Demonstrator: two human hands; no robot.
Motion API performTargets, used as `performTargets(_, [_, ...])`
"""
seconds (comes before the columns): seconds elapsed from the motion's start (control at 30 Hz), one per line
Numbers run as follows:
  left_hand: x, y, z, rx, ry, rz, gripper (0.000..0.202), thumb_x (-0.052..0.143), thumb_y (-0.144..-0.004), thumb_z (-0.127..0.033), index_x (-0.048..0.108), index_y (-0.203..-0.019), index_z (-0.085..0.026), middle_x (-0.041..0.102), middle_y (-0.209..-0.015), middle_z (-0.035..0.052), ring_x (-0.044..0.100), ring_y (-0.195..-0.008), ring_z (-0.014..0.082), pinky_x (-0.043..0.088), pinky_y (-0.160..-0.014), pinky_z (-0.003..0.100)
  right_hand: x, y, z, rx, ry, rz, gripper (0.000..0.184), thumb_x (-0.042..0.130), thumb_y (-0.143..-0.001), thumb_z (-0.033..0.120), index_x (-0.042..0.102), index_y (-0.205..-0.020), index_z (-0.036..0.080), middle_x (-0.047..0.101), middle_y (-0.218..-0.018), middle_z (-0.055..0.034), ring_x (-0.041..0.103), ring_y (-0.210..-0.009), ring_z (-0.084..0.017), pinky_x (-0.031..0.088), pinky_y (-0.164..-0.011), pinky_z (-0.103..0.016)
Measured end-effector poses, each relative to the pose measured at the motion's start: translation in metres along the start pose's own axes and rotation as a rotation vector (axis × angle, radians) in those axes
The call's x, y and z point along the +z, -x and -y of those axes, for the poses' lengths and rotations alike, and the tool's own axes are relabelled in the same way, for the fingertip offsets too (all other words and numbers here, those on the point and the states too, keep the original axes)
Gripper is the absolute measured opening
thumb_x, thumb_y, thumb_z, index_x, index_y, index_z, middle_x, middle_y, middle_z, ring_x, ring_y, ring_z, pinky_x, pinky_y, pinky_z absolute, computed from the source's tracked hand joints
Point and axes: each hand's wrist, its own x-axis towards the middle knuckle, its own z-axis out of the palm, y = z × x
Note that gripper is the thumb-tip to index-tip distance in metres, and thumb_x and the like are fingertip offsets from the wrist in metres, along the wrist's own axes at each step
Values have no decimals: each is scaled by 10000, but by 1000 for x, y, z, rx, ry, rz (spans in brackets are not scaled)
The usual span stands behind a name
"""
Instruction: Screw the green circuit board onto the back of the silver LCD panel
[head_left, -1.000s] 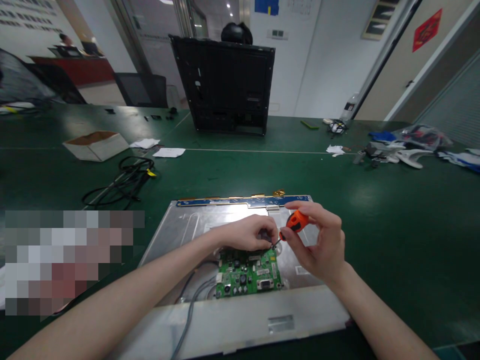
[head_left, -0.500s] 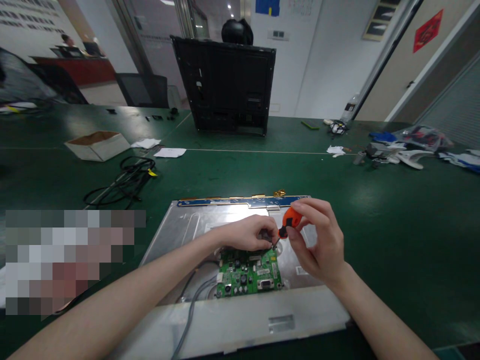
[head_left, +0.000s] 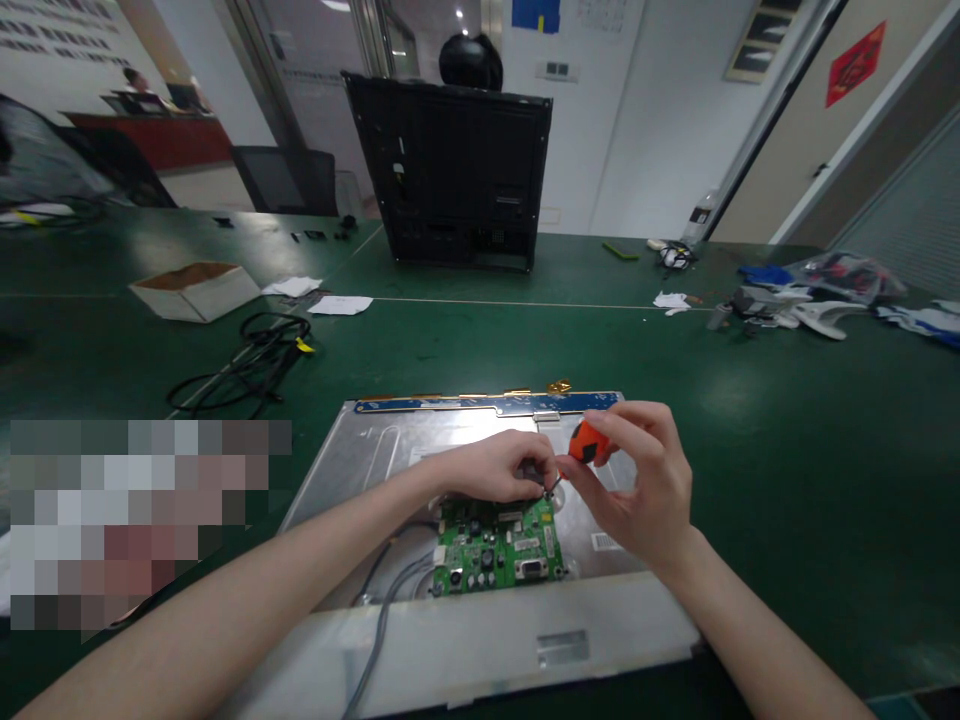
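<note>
A metal-backed display panel (head_left: 375,450) lies flat on the green table in front of me, with a green circuit board (head_left: 499,550) mounted on it. My right hand (head_left: 637,490) is closed on a small orange-handled screwdriver (head_left: 586,443), its tip pointing down at the board's top right corner. My left hand (head_left: 495,465) rests on the panel just left of the tip, fingers pinched at the board's upper edge; what they hold is too small to name. Grey cables (head_left: 382,600) run from the board toward me.
An upright black monitor back shell (head_left: 450,170) stands at the far side, a person's head behind it. A cardboard box (head_left: 195,288), papers (head_left: 337,304) and coiled black cables (head_left: 247,365) lie to the left. Loose parts and bags (head_left: 810,295) sit at the right.
My right hand has turned the screwdriver handle and shifted slightly left and up, so less of the orange handle shows. My left hand has stayed in place.
</note>
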Motion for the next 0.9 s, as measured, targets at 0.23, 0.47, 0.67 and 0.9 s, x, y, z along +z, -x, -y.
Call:
performTargets(0.23, [0, 0, 0, 6, -2, 18, 132, 609, -745, -78, 591, -845, -163, 596, -883, 11, 552, -802, 163, 431, -710, 251, -1, 3, 3, 44, -9, 19, 414, 591, -844, 125, 512, -1241, 215, 518, -1038, -72, 602, -746, -142, 559, -552, -294])
performTargets(0.47, [-1, 0, -1, 23, 5, 10, 157, 601, -730, -42, 591, -827, -165, 582, -843, -2, 546, -783, 150, 429, -705, 241, -1, 3, 1, 47, -42, 14, 465, 635, -816, 151, 490, -1256, 194, 564, -1042, -88, 610, -849, -187, 573, -576, -306])
performTargets(0.67, [-1, 0, -1, 5, 20, -4, 163, 607, -712, -35, 611, -811, -166, 582, -840, 0, 552, -773, 152, 437, -696, 244, -2, 0, 1, 23, -68, 4, 481, 654, -797, 90, 500, -1242, 186, 584, -1015, -74, 599, -827, -165, 557, -555, -266])
performTargets(0.9, [-1, 0, -3, -12, -7, -8, 181, 613, -714, -41, 608, -847, -164, 588, -860, 7, 548, -773, 154, 437, -687, 245, -3, 1, 3, 44, 4, 6, 434, 620, -824, 109, 540, -1240, 200, 548, -1058, -76, 622, -837, -161, 572, -586, -281])
